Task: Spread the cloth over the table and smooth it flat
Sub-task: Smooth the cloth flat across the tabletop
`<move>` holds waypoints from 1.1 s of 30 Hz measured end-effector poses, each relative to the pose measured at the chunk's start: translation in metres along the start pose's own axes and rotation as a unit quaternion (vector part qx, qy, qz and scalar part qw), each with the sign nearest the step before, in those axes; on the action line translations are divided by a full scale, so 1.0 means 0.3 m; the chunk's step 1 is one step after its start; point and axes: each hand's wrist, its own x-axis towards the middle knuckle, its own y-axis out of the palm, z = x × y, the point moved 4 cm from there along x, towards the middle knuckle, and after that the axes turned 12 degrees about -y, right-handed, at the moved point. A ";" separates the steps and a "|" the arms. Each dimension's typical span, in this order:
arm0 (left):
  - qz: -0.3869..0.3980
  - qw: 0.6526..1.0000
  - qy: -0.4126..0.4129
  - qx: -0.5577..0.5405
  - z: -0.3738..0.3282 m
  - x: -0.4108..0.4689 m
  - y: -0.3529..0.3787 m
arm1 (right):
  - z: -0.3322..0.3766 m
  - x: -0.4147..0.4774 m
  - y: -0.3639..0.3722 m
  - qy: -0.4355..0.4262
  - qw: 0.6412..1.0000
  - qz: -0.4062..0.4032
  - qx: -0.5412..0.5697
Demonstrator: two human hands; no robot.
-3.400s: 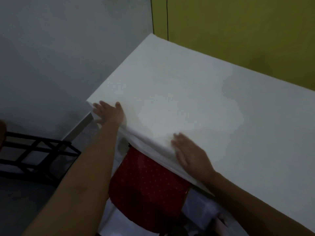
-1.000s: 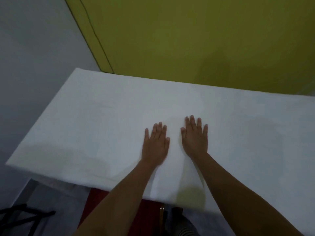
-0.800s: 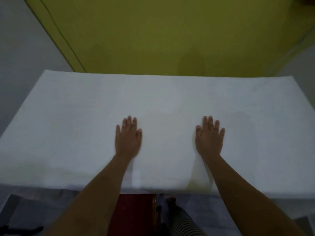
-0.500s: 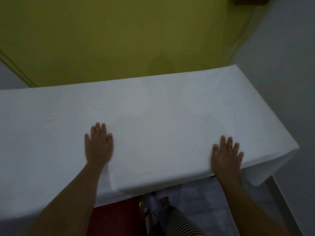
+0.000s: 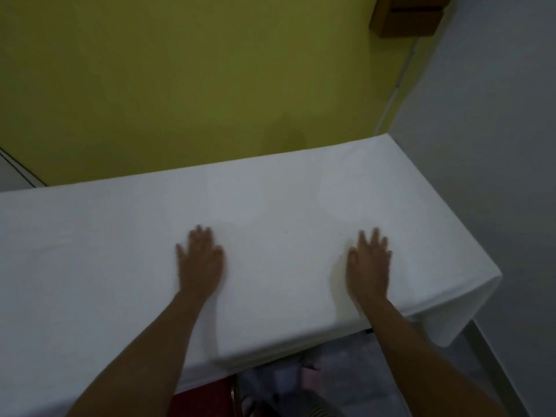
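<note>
Cloth (image 5: 270, 206): white, covers the whole counter top and hides it. Its near edge and right-end corner (image 5: 451, 320) hang over the side.

Both hands lie palm-down on it, well apart. The left hand (image 5: 200, 263) is about mid-width and the right hand (image 5: 368, 266) is toward the right end. Fingers (image 5: 374, 239) are straight and slightly fanned, gripping nothing, just pressing flat. Both hands are blurred, so likely mid-stroke.

Change: a second ago the hands lay side by side at the middle, and they have since slid apart. Half a second ago the right hand sat at the near edge by the corner; it is now further onto the top. The view has swung toward the grey wall (image 5: 496, 145).

Reading: spreading looks done, and this is the smoothing pass, centre outward. A faint crease (image 5: 219, 341) remains near the front edge between the arms. The cloth's left part runs out of frame, so it can't be judged
</note>
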 end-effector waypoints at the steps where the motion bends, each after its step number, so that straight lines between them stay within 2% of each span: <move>1: -0.002 0.999 0.049 0.003 -0.089 0.003 0.014 | 0.052 0.050 0.017 -0.052 0.998 0.026 -0.015; 3: 0.016 0.993 0.120 0.009 -0.270 0.003 0.025 | 0.131 0.132 0.055 -0.142 0.986 0.072 -0.039; 5: 0.032 0.991 0.130 0.007 -0.402 0.026 0.048 | 0.167 0.212 0.086 -0.193 0.975 0.099 -0.052; 9: 0.054 0.991 0.122 0.030 -0.554 0.152 0.107 | 0.150 0.404 0.128 -0.226 0.963 0.135 -0.063; 14: 0.036 0.989 0.131 0.055 -0.687 0.358 0.138 | 0.113 0.653 0.146 -0.252 0.955 0.137 -0.069; 19: 0.016 0.993 0.094 0.063 -0.761 0.572 0.145 | 0.026 0.934 0.128 -0.202 0.973 0.089 -0.068; 24: -0.007 0.996 0.062 0.059 -0.767 0.676 0.133 | -0.145 1.093 0.085 -0.113 0.989 0.049 -0.077; 28: -0.008 0.997 0.062 0.050 -0.763 0.677 0.133 | -0.263 1.046 0.039 -0.025 0.997 0.008 -0.074; 33: -0.002 0.995 0.079 0.059 -0.767 0.673 0.124 | -0.404 0.797 -0.028 0.055 0.995 -0.034 -0.074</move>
